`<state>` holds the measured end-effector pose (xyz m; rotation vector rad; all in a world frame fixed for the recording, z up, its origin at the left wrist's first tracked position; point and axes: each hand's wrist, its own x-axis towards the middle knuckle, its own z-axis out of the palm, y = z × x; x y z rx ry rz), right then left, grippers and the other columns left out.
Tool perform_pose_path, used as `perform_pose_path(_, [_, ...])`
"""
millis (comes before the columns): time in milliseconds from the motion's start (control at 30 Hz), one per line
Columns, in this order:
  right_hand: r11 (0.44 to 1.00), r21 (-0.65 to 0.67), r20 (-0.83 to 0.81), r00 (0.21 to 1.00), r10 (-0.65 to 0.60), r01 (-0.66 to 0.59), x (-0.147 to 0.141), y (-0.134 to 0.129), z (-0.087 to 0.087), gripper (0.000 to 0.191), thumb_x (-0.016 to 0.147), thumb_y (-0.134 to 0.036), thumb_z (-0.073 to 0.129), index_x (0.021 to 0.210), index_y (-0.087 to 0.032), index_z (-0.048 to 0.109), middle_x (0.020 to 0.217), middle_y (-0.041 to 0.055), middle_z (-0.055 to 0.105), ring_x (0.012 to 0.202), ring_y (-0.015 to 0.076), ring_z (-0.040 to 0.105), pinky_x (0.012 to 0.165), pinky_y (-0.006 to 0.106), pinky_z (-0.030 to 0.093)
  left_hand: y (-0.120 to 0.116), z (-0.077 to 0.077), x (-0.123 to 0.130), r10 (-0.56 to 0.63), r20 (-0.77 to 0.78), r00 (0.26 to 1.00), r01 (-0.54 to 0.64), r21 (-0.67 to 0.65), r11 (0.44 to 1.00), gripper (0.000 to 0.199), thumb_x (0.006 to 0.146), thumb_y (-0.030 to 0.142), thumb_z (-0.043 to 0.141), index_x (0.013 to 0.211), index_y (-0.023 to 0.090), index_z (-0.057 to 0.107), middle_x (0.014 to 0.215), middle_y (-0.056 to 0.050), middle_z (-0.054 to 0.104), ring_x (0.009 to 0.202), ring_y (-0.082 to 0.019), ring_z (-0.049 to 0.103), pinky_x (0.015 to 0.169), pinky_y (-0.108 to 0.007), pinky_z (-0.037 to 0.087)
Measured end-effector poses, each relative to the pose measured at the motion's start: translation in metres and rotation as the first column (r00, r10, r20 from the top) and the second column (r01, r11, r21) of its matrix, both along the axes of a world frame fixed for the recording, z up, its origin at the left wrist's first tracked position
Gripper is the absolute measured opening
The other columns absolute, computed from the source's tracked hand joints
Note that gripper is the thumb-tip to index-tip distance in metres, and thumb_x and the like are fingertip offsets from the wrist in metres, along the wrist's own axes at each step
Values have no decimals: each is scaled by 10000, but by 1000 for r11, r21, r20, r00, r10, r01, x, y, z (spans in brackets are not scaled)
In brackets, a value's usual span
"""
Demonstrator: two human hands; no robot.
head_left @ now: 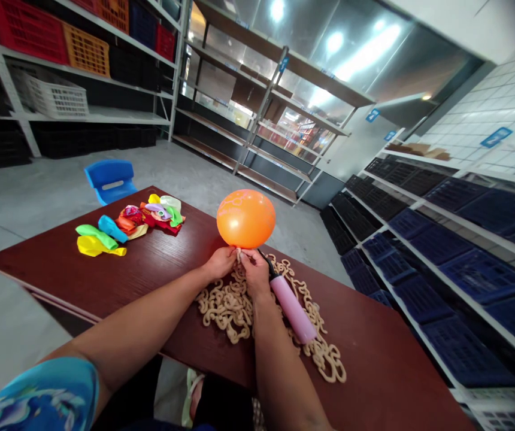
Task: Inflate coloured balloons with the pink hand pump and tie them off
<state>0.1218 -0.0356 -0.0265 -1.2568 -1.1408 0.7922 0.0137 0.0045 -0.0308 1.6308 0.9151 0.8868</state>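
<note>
An inflated orange balloon stands up above the table, its neck pinched between my two hands. My left hand has its fingers closed at the neck from the left. On the other side, my right hand is also closed there, thumb and fingers pressed together. A small pale beige piece shows between the fingertips; I cannot make out if it is cord. A long heap of beige knotted cord lies beneath my hands. Just right of my right forearm rests a pink hand pump with a black end, lying on the cord.
Several uninflated balloons in mixed colours lie on the left of the dark red table. Behind it stands a blue chair. Shelves with crates line the right, and more racks stand behind and left.
</note>
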Motion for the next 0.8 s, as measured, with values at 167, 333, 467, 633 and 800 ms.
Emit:
perform_pose_path(167, [999,-8,92,995,-37,37,-4,1,-2,234,737,-413,530,758,-184,573,642,-15,551,537,105,481,505,229,417,0,6,-6,8,-95,995,3,110,994,359,861,379,285,695,150,505,597,-23,526,546,-119,477,543,-240,390])
perform_pose_path(333, [983,32,136,974,-183,180,2,4,-6,226,770,-412,458,760,-193,510,598,-27,528,545,114,471,519,229,388,-2,9,-5,-96,-68,993,104,122,987,370,859,384,290,712,144,530,652,-30,556,585,-115,491,552,-225,390])
perform_pose_path(467, [945,91,156,932,-326,315,10,5,-6,199,787,-382,418,768,-194,480,614,-28,522,563,116,469,553,237,380,-4,9,-2,-185,-70,980,191,108,976,327,823,372,364,664,144,536,637,-17,535,584,-109,468,540,-214,378])
perform_pose_path(633, [894,113,215,868,-448,434,14,3,-2,163,793,-340,394,750,-198,463,643,-23,512,582,118,467,583,246,381,-12,19,-4,-390,-8,921,389,-64,919,302,792,397,414,633,149,479,524,28,405,448,-73,326,428,-205,276])
perform_pose_path(800, [914,12,96,909,-404,405,10,5,-10,181,797,-367,389,781,-211,479,597,-19,504,555,136,465,537,264,377,-20,27,-9,-489,120,864,503,-258,825,305,772,451,442,679,160,439,547,42,340,439,-57,247,404,-199,199])
